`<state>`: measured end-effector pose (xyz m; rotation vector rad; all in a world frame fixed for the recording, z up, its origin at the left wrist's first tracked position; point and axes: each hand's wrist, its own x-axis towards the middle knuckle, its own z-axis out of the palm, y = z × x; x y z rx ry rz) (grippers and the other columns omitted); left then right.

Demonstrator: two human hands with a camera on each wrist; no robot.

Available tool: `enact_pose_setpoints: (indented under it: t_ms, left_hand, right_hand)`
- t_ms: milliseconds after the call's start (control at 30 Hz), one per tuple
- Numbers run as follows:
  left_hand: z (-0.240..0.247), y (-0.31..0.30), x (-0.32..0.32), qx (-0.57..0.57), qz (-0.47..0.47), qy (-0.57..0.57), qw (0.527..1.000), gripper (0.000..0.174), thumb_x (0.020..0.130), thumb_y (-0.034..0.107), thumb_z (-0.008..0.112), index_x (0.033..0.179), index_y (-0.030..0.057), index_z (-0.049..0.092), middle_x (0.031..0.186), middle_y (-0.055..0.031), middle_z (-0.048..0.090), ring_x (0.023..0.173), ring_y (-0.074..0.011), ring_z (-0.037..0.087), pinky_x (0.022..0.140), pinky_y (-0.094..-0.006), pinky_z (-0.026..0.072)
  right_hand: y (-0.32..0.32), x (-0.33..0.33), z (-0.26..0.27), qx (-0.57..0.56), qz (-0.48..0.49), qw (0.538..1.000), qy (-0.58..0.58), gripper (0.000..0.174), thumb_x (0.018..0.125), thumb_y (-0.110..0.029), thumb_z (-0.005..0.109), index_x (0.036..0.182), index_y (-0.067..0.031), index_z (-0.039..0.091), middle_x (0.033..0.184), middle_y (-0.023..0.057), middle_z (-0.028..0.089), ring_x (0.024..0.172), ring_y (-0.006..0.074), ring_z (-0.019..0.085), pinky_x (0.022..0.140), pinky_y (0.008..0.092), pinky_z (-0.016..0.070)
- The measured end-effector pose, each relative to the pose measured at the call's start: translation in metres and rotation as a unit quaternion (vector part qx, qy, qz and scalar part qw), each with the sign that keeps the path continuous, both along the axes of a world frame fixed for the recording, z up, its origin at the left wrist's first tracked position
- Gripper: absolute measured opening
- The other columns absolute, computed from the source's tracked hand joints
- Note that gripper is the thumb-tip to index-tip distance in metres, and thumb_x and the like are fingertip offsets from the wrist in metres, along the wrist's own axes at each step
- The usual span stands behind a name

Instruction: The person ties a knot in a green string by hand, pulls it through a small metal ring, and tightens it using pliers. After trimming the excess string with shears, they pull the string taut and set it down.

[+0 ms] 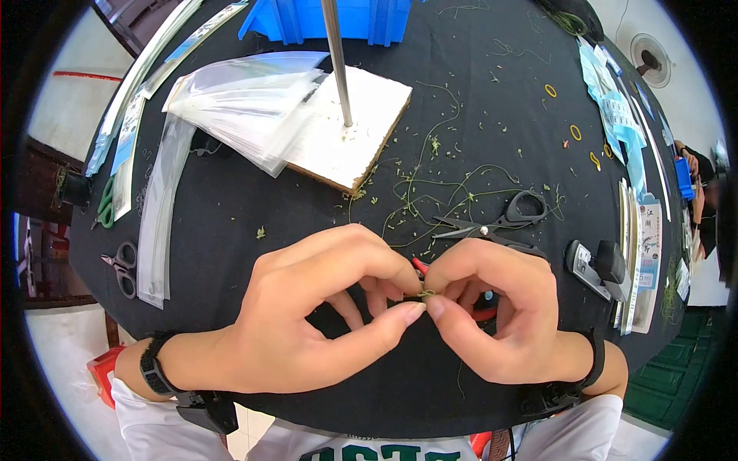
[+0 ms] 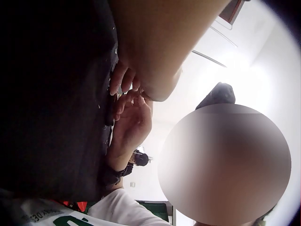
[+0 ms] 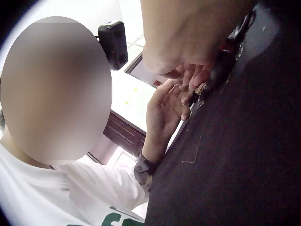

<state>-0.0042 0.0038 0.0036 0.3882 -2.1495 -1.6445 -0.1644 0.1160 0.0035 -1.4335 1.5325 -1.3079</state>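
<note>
Close to the table's near edge, my left hand [image 1: 330, 311] and right hand [image 1: 503, 311] meet fingertip to fingertip. Between their thumbs and index fingers they pinch a short, looped bit of green thread [image 1: 427, 293]. Most of it is hidden by the fingers. Just beyond the right hand lie open black scissors [image 1: 503, 223]. Something with red parts [image 1: 420, 266] lies under the hands, largely covered. In the left wrist view, the right hand [image 2: 134, 122] shows palm side; in the right wrist view, the left hand [image 3: 167, 110] does too.
Loose green thread [image 1: 453, 192] and clippings lie beyond the hands. A white board [image 1: 377, 107] bears a metal rod [image 1: 338, 69] and plastic sleeves [image 1: 238, 107]. Small scissors [image 1: 125, 269] and green-handled scissors [image 1: 105, 206] lie left; a stapler [image 1: 592, 269] stands right. A blue bin [image 1: 330, 21] is at the back.
</note>
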Motion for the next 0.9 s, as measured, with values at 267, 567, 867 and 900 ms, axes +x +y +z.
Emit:
enact_pose_setpoints:
  t_ms: [267, 567, 867, 900]
  left_hand:
    - [0.0000, -0.0007, 0.0007, 0.078, -0.016, -0.003, 0.997, 0.013, 0.078, -0.005, 0.065, 0.090, -0.0060, 0.061, 0.089, -0.0134, 0.057, 0.073, -0.0130, 0.059, 0.052, -0.0212, 0.0565]
    - [0.0032, -0.0003, -0.0007, 0.235, -0.004, -0.026, 0.972, 0.010, 0.082, -0.004, 0.062, 0.091, -0.0060, 0.059, 0.089, -0.0116, 0.054, 0.071, -0.0129, 0.058, 0.050, -0.0221, 0.0560]
    - [0.0031, -0.0018, 0.0002, 0.249, -0.035, -0.044, 0.967, 0.010, 0.081, -0.004, 0.063, 0.090, -0.0065, 0.058, 0.090, -0.0119, 0.054, 0.072, -0.0132, 0.059, 0.052, -0.0222, 0.0567]
    - [0.0033, -0.0019, 0.0002, 0.253, -0.040, -0.045, 0.966, 0.010, 0.081, -0.004, 0.063, 0.090, -0.0067, 0.058, 0.090, -0.0121, 0.054, 0.072, -0.0133, 0.059, 0.052, -0.0222, 0.0567]
  right_hand:
    - [-0.0007, -0.0002, 0.0001, -0.014, 0.005, 1.000, 0.026, 0.011, 0.070, 0.003, 0.061, 0.079, -0.0032, 0.059, 0.069, 0.0018, 0.055, 0.052, 0.0055, 0.051, 0.042, 0.0190, 0.0372]
    - [0.0005, -0.0049, 0.0062, 0.013, 0.043, 0.998, 0.039, 0.011, 0.071, 0.005, 0.059, 0.081, 0.0037, 0.060, 0.076, 0.0082, 0.061, 0.058, 0.0083, 0.058, 0.048, 0.0180, 0.0434]
    - [0.0002, -0.0035, 0.0040, -0.007, 0.029, 0.999, 0.042, 0.012, 0.070, 0.005, 0.062, 0.082, 0.0013, 0.060, 0.073, 0.0056, 0.059, 0.057, 0.0071, 0.057, 0.046, 0.0180, 0.0419]
    - [0.0003, -0.0018, 0.0013, -0.016, 0.018, 0.999, 0.038, 0.012, 0.071, 0.003, 0.063, 0.081, -0.0010, 0.060, 0.071, 0.0038, 0.058, 0.054, 0.0064, 0.054, 0.044, 0.0182, 0.0404]
